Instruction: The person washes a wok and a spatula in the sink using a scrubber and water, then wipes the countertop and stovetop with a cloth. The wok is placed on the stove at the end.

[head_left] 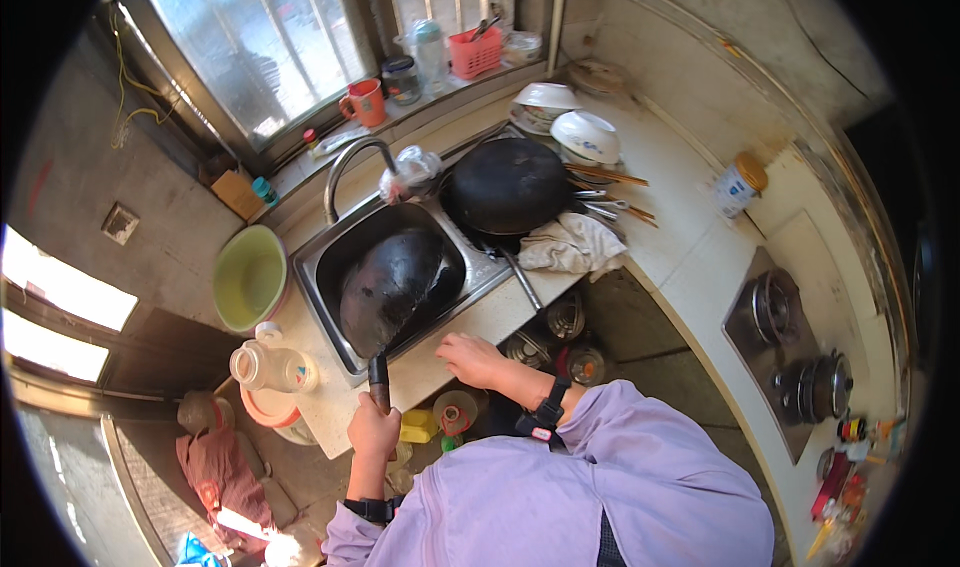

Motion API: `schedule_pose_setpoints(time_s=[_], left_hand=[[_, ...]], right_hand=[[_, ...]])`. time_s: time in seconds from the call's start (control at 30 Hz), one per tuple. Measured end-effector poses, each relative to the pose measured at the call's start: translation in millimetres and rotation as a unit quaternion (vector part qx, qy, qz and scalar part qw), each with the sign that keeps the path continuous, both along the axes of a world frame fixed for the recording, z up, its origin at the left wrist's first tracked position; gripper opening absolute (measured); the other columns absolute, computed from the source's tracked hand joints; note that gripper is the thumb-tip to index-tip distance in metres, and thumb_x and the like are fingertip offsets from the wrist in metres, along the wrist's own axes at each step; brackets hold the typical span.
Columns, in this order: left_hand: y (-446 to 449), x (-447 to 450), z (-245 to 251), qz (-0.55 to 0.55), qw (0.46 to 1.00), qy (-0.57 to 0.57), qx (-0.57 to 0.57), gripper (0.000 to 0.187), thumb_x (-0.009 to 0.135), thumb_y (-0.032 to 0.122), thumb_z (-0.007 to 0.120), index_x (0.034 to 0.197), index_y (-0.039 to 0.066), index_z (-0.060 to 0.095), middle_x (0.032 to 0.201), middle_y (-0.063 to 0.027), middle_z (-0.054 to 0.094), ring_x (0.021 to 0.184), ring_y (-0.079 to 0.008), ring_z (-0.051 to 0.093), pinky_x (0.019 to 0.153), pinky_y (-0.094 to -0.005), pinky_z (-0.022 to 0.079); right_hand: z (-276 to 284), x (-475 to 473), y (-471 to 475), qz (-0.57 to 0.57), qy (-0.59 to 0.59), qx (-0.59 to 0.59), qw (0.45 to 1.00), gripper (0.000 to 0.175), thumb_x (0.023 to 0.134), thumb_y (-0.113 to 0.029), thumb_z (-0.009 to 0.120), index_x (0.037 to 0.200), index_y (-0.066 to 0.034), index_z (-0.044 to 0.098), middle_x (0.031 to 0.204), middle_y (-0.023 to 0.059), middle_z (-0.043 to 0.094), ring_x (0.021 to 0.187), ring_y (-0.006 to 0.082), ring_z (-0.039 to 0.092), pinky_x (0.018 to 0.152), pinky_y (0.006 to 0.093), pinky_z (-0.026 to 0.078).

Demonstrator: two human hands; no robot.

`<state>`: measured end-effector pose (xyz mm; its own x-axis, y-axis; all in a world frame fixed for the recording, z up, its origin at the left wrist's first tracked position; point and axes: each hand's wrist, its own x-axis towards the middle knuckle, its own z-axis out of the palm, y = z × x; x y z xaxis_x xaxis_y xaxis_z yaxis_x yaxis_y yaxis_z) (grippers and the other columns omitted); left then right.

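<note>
My left hand (373,426) grips the dark handle (379,379) of a black wok (397,285) that lies in the steel sink (306,270). The wok's surface is wet and shiny, and its handle reaches over the front rim. I cannot tell whether its inside or its underside faces up. To the right, my right hand (474,360) is over the counter's front edge (480,319), holding nothing visible, its fingers loosely spread. The curved faucet (341,165), with a plastic bag (411,173) around its spout, stands behind the basin.
Right of the basin, another black pan (510,186) sits near a cloth (574,244), white bowls (589,136) and chopsticks (611,173). On the left are a green basin (251,278) and a clear plastic jug (274,368). A gas stove (754,349) occupies the right counter.
</note>
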<state>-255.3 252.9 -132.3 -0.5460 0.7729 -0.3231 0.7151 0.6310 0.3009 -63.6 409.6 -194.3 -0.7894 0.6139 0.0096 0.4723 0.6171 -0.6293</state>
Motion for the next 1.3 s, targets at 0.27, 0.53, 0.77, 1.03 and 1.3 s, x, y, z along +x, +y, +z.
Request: schedule_pose_setpoints(time_s=[0.27,0.53,0.77,1.03,1.3], left_hand=[[-20,-1,-52,-0.061,0.996,0.030,0.050,0.040,0.078,0.028,0.065,0.107,0.006,0.048,0.090,-0.0213,0.069,0.084,-0.0401,0.067,0.074,-0.0495,0.051],[-22,11,-70,-0.060,0.995,0.018,0.077,0.039,0.077,0.019,0.063,0.107,0.002,0.045,0.095,-0.0237,0.067,0.089,-0.0434,0.065,0.078,-0.0500,0.050],[-8,24,-88,-0.028,0.997,0.015,0.077,0.040,0.076,0.017,0.062,0.108,0.000,0.045,0.095,-0.0252,0.066,0.091,-0.0462,0.064,0.080,-0.0522,0.049],[14,41,-95,0.010,0.998,0.020,0.058,0.039,0.076,0.016,0.060,0.109,0.001,0.044,0.096,-0.0256,0.066,0.089,-0.0454,0.065,0.080,-0.0523,0.049],[17,54,-97,0.031,0.997,0.031,0.067,0.039,0.077,0.016,0.062,0.109,0.003,0.044,0.098,-0.0251,0.066,0.091,-0.0447,0.064,0.080,-0.0512,0.050]], right_hand=[[-1,129,-60,-0.177,-0.075,0.013,0.981,0.027,0.085,-0.017,0.066,0.111,-0.0120,0.065,0.112,0.0094,0.059,0.106,0.0309,0.057,0.091,0.0428,0.048],[-39,263,-142,-0.342,-0.275,-0.118,0.891,0.025,0.084,-0.025,0.063,0.102,-0.0090,0.071,0.109,0.0181,0.067,0.108,0.0348,0.063,0.088,0.0453,0.052],[-92,357,-180,-0.483,-0.251,-0.257,0.799,0.036,0.078,-0.011,0.066,0.115,-0.0104,0.069,0.125,0.0208,0.061,0.118,0.0352,0.058,0.097,0.0430,0.049],[-117,447,-192,-0.472,-0.313,-0.300,0.767,0.038,0.075,-0.024,0.072,0.110,-0.0102,0.070,0.116,0.0152,0.067,0.110,0.0333,0.062,0.092,0.0423,0.051],[-114,469,-142,-0.471,-0.333,-0.389,0.718,0.032,0.081,-0.039,0.067,0.085,-0.0082,0.076,0.091,0.0117,0.073,0.092,0.0301,0.069,0.082,0.0409,0.054]])
